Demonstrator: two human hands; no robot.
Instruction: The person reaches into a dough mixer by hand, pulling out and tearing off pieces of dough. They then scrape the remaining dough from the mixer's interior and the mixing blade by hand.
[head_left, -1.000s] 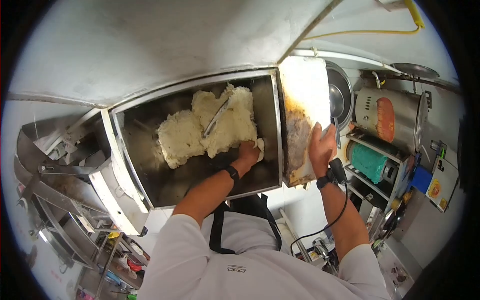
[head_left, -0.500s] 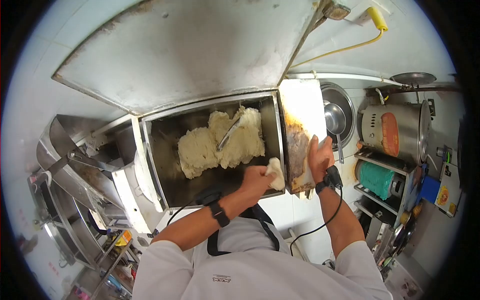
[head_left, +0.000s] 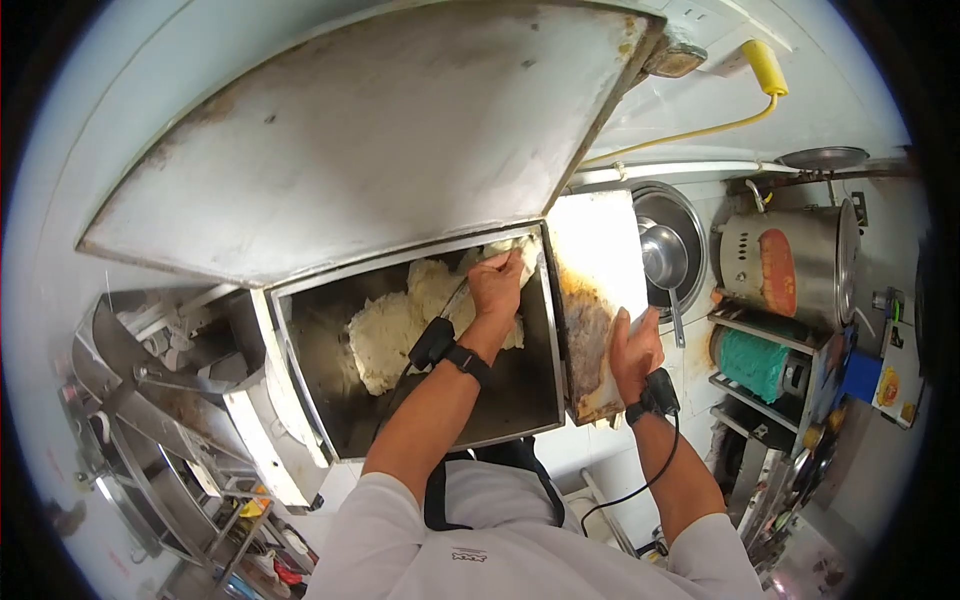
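Note:
My left hand (head_left: 497,286) is closed on a soft whitish cloth (head_left: 524,252) at the back right corner of a steel bin (head_left: 340,410). Part of the cloth is hidden by the fingers. Inside the bin lies a large lump of pale dough (head_left: 376,345), partly covered by my left forearm. A metal tool stuck in the dough shows only a sliver beside my wrist. My right hand (head_left: 636,352) grips the right edge of a stained white board (head_left: 592,300) beside the bin, thumb on top; the fingers' undersides are hidden.
A large lid (head_left: 370,140) stands raised behind the bin. Right of the board, a ladle (head_left: 662,258) rests in a metal basin (head_left: 695,215). Further right are a big steel pot (head_left: 790,255) and a shelf with a green-wrapped item (head_left: 752,363). Metal racks stand at left.
My left hand has moved the cloth from the bin's front right corner to its back right corner. My right hand stays on the board; the view has shifted slightly.

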